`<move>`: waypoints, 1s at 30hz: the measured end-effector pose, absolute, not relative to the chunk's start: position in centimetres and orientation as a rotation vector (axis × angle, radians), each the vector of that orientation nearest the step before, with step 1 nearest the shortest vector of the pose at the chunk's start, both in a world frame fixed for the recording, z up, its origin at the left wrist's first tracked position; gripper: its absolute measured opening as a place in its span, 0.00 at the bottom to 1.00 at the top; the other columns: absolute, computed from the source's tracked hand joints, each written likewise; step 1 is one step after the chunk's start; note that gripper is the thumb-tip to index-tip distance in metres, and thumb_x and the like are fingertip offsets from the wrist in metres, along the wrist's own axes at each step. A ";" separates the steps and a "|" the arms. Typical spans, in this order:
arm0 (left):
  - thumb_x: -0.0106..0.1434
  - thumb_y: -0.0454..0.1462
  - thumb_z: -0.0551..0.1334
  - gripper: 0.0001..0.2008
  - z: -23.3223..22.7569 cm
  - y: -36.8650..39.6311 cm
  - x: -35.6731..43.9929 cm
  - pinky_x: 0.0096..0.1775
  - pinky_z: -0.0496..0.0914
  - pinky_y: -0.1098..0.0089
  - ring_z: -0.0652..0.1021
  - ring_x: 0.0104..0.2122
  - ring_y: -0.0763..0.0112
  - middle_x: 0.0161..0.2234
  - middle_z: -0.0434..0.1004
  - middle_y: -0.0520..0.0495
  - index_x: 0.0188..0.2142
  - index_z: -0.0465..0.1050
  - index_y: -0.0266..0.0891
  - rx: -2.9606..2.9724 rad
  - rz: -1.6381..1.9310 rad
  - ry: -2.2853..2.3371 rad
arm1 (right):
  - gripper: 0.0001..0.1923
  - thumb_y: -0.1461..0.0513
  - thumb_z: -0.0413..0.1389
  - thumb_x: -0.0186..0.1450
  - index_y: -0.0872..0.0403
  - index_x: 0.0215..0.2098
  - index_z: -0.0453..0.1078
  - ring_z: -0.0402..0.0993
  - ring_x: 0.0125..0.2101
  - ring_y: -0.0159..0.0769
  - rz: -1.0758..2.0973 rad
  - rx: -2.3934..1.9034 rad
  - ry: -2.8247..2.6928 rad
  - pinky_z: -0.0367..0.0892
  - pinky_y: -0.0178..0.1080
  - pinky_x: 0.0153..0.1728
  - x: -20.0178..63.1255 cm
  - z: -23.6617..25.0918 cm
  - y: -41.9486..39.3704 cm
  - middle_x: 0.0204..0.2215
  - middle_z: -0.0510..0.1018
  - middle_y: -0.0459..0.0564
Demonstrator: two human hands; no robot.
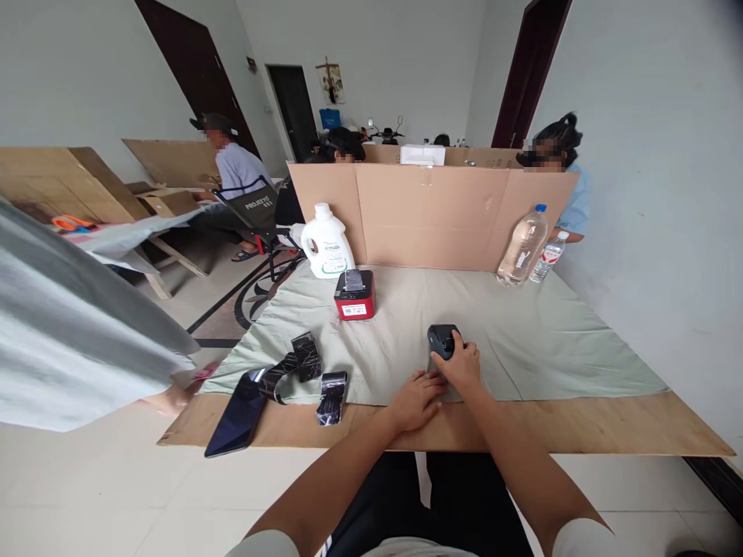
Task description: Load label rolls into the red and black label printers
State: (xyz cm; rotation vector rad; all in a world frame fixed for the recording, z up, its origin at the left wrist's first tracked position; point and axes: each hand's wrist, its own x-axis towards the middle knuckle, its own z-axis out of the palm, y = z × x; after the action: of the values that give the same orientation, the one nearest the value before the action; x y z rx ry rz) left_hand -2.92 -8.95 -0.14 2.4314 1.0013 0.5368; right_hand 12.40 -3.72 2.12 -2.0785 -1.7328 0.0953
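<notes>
Dark trousers [473,503] come nearest, below the bare wooden edge of the bench [609,422]. Above them the left hand [416,401] lies across the near edge of the pale cloth [400,333], fingers loosely spread, holding nothing. Just to its right and farther off, the right hand [461,365] pinches the near right side of a small black device [439,339], which sits on the cloth, right of and nearer than the red box [355,300]. The step in hand looks like gripping or steadying the device; the next move seems to call for a secure right hold, the left hand close enough to help. Fingers cover part of the device and its underside is hidden, so how firm the grip is cannot be told. Far off, the cardboard screen [426,216] partly hides people; at left, a pale garment [75,317] is cut off.
</notes>
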 end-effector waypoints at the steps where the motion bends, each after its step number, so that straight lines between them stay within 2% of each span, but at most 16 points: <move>1: 0.64 0.36 0.54 0.17 -0.2 -8.8 -3.0 0.61 0.57 0.57 0.66 0.58 0.65 0.55 0.71 0.47 0.52 0.70 0.43 2.325 0.636 1.072 | 0.41 0.45 0.57 0.56 0.54 0.63 0.56 0.67 0.44 0.53 0.095 -2.087 -1.731 0.60 0.48 0.45 12.1 1.9 -3.8 0.43 0.66 0.62; 3: 0.64 0.33 0.51 0.16 -0.4 -8.1 -2.9 0.56 0.64 0.61 0.71 0.53 0.66 0.51 0.74 0.45 0.48 0.72 0.40 2.065 0.841 1.259 | 0.43 0.44 0.58 0.56 0.55 0.63 0.55 0.66 0.44 0.53 0.093 -2.079 -1.741 0.60 0.49 0.45 11.8 1.4 -4.1 0.44 0.66 0.62; 5: 0.64 0.33 0.51 0.16 -0.4 -7.0 -2.6 0.54 0.67 0.61 0.72 0.52 0.65 0.53 0.72 0.42 0.48 0.71 0.39 1.815 0.961 1.413 | 0.43 0.43 0.57 0.57 0.54 0.64 0.54 0.66 0.44 0.52 0.096 -2.055 -1.759 0.59 0.48 0.46 11.6 1.1 -4.5 0.45 0.65 0.63; 9: 0.65 0.34 0.51 0.20 -0.1 -4.9 -1.6 0.56 0.65 0.61 0.70 0.55 0.64 0.56 0.69 0.40 0.56 0.65 0.36 1.499 0.998 1.428 | 0.39 0.43 0.54 0.60 0.50 0.63 0.55 0.64 0.47 0.52 0.120 -1.993 -1.829 0.59 0.49 0.47 11.7 0.6 -5.2 0.49 0.64 0.62; 13: 0.64 0.32 0.50 0.21 -0.4 -4.0 -0.6 0.61 0.58 0.63 0.66 0.59 0.66 0.59 0.65 0.40 0.55 0.66 0.34 1.468 1.048 1.374 | 0.33 0.46 0.54 0.61 0.47 0.62 0.59 0.63 0.49 0.51 0.119 -1.928 -1.883 0.60 0.49 0.48 12.0 0.1 -6.0 0.51 0.63 0.61; 17: 0.64 0.31 0.50 0.21 -1.0 -4.1 -0.3 0.59 0.62 0.62 0.69 0.56 0.67 0.57 0.68 0.41 0.56 0.64 0.36 1.459 1.079 1.386 | 0.30 0.48 0.53 0.63 0.48 0.61 0.61 0.64 0.49 0.52 0.097 -1.876 -1.909 0.62 0.50 0.48 12.5 -0.4 -6.5 0.52 0.63 0.62; 20: 0.65 0.32 0.50 0.18 -0.7 -3.7 -0.4 0.54 0.67 0.64 0.74 0.50 0.68 0.52 0.73 0.41 0.53 0.66 0.36 1.422 1.083 1.435 | 0.27 0.50 0.52 0.64 0.50 0.59 0.64 0.63 0.50 0.51 0.049 -1.796 -1.933 0.61 0.51 0.49 13.0 -0.5 -6.2 0.53 0.63 0.63; 24: 0.64 0.32 0.53 0.14 0.5 -1.6 -0.5 0.48 0.70 0.67 0.76 0.45 0.68 0.48 0.75 0.41 0.49 0.69 0.35 1.327 0.972 1.598 | 0.21 0.52 0.46 0.68 0.52 0.50 0.72 0.60 0.53 0.49 -0.028 -1.666 -1.889 0.59 0.51 0.52 13.5 -0.1 -5.1 0.55 0.63 0.60; 27: 0.63 0.32 0.56 0.13 1.5 0.5 -0.4 0.45 0.70 0.71 0.76 0.46 0.67 0.47 0.76 0.40 0.46 0.71 0.35 1.270 0.813 1.666 | 0.19 0.54 0.45 0.68 0.53 0.40 0.76 0.62 0.50 0.46 -0.016 -1.580 -1.866 0.60 0.49 0.51 13.7 0.3 -3.8 0.48 0.69 0.59; 30: 0.60 0.31 0.58 0.11 2.1 2.2 -0.6 0.35 0.71 0.74 0.78 0.37 0.68 0.40 0.78 0.40 0.43 0.72 0.33 1.218 0.701 1.657 | 0.16 0.56 0.48 0.67 0.53 0.33 0.76 0.64 0.46 0.44 0.028 -1.556 -1.910 0.61 0.46 0.49 14.0 1.1 -2.5 0.42 0.71 0.57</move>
State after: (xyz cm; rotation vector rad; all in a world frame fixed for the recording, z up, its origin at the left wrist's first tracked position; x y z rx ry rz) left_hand -0.56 2.21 2.13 1.2182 1.6570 0.7011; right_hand 14.04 -2.48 1.11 -1.5557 -1.9103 0.0278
